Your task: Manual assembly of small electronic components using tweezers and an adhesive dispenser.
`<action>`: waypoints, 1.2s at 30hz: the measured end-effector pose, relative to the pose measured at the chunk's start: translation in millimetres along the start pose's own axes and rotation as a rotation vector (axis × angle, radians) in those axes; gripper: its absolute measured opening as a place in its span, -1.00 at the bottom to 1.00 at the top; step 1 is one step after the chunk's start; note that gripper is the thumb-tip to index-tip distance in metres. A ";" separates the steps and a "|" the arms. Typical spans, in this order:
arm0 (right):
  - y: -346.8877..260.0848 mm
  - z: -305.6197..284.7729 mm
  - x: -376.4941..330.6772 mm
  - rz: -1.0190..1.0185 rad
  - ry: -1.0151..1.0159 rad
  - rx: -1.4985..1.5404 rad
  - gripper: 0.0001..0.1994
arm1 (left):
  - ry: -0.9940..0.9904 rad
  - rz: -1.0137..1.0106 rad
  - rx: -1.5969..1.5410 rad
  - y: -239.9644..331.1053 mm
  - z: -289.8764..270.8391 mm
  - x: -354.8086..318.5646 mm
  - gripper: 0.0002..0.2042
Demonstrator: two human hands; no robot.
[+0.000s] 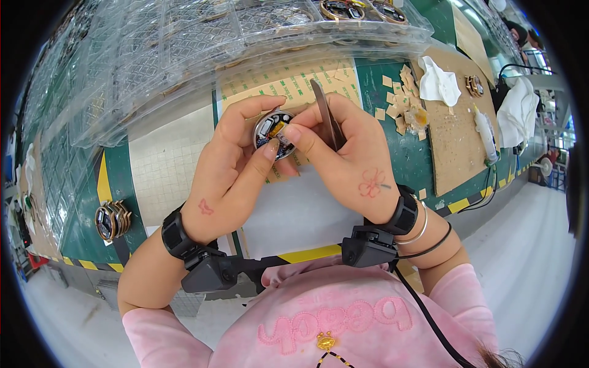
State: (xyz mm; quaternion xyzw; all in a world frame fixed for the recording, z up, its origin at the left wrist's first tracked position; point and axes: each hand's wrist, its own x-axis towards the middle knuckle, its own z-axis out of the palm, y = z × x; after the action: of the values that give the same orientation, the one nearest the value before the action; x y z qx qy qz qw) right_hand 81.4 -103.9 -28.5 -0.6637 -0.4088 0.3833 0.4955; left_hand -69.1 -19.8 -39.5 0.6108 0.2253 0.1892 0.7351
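My left hand [230,156] is closed around a round watch module [267,129], gripping its rim with thumb and fingers. Inside its metal ring, small electronic parts and a yellow-orange piece face up. My right hand [356,150] keeps a pair of metal tweezers [329,116] tucked between its fingers, the tips pointing up and away from the module. The right thumb and forefinger press at the module's right side; whether they pinch a small part there is hidden. Below both hands lies a white sheet [300,211] on the bench.
Clear plastic trays [202,46] are stacked across the back, some holding round modules [342,9]. A row of watch cases [113,221] stands at left. Tan adhesive squares [400,101], a brown board [451,144], white cloth [439,83] and a white glue bottle [485,134] lie at right.
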 end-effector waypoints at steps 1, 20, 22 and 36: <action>-0.4 -0.3 0.1 0.000 0.001 0.000 -0.89 | -0.001 0.000 0.000 0.0 0.4 0.0 -0.55; -9.6 -10.2 2.5 0.189 -0.242 0.377 -0.76 | -0.028 0.088 -0.086 -2.4 3.2 -2.8 -0.57; -8.4 -8.8 2.4 0.193 -0.251 0.406 -0.76 | -0.034 0.061 -0.080 -1.1 0.6 -4.4 -0.57; -2.0 -1.9 -0.9 0.101 -0.201 0.131 -0.74 | -0.036 0.006 -0.225 3.1 -8.0 -0.4 -0.65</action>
State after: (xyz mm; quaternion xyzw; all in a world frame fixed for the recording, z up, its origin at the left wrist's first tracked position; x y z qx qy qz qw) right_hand 82.4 -105.0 -26.1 -0.6078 -0.3964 0.4984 0.4744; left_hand -74.0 -12.9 -37.7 0.5283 0.1875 0.2047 0.8024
